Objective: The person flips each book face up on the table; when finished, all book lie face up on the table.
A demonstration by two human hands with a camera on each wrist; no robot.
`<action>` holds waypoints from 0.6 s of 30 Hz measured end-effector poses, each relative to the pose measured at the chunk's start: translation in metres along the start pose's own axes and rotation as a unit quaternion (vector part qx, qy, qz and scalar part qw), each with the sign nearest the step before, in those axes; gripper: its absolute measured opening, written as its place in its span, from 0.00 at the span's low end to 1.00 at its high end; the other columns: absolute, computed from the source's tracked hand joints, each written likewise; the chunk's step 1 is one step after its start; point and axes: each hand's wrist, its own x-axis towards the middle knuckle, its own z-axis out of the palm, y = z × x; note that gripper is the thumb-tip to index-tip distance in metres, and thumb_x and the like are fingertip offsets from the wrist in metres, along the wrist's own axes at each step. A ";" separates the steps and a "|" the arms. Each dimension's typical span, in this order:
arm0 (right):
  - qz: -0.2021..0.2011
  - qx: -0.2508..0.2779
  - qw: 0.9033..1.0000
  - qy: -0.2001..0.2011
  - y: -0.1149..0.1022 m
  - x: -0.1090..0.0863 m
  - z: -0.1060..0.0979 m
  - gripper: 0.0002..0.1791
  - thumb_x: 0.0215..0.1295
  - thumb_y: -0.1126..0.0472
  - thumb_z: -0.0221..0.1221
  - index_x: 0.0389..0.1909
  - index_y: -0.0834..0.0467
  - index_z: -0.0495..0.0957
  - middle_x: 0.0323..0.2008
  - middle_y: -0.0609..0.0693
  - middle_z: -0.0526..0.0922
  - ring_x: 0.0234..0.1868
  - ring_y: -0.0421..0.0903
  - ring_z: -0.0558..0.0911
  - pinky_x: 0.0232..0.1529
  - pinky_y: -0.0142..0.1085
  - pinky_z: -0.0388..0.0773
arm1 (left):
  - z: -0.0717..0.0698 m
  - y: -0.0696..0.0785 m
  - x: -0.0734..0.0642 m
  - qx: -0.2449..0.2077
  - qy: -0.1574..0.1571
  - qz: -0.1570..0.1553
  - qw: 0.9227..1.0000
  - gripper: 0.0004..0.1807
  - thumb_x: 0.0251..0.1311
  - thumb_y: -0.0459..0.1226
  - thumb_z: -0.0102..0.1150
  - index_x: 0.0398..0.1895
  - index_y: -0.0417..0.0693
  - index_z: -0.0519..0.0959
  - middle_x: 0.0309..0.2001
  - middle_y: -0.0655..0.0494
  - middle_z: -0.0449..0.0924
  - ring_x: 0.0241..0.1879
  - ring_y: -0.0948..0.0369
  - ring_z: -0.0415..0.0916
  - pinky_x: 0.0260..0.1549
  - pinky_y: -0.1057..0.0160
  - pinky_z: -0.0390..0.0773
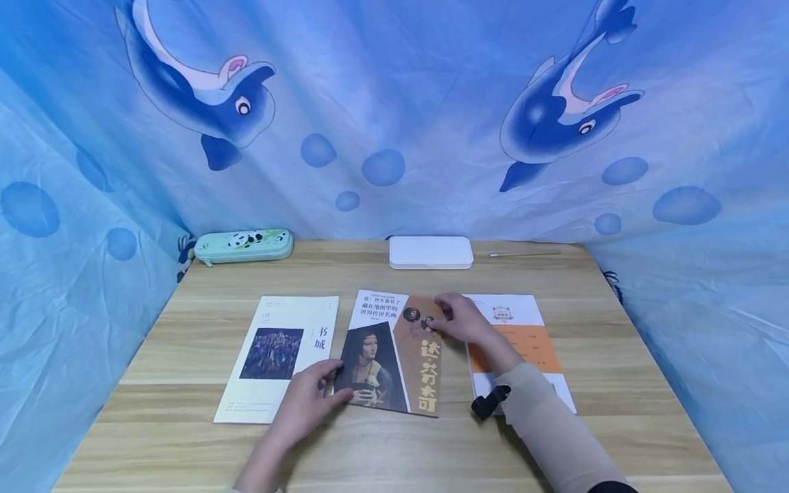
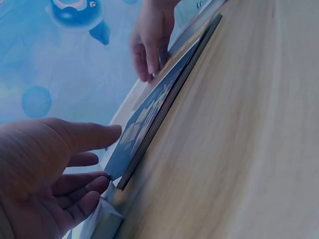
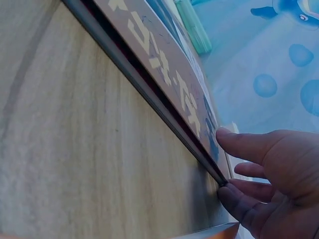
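Between both hands lies a book [image 1: 370, 363] with a painted portrait of a woman holding a white animal and a brown strip with gold characters. My left hand [image 1: 311, 397] is at its lower left edge, thumb above the cover and fingertips beside the edge; the left wrist view shows these fingers [image 2: 97, 181] loosely bent. At the upper right corner, my right hand [image 1: 462, 318] touches the book, its thumb over the cover and other fingertips against the edge in the right wrist view. A white booklet [image 1: 277, 315] lies left, partly behind the left hand.
An orange and white booklet [image 1: 524, 315] lies on the right, partly covered by the right forearm. Along the table's [image 1: 382, 459] back stand a mint pencil case [image 1: 246, 246], a white flat case [image 1: 430, 252] and a pencil [image 1: 524, 255]. Blue dolphin-print curtains [image 1: 394, 89] enclose the back and sides.
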 end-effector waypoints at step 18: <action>-0.049 -0.039 0.998 -0.015 -0.001 0.008 0.002 0.42 0.51 0.50 0.78 0.63 0.66 0.75 0.54 0.58 0.79 0.51 0.52 0.78 0.55 0.48 0.79 | 0.009 0.005 -0.012 0.051 -0.014 0.041 0.998 0.32 0.36 0.38 0.84 0.51 0.40 0.84 0.54 0.48 0.82 0.55 0.48 0.79 0.59 0.45 0.75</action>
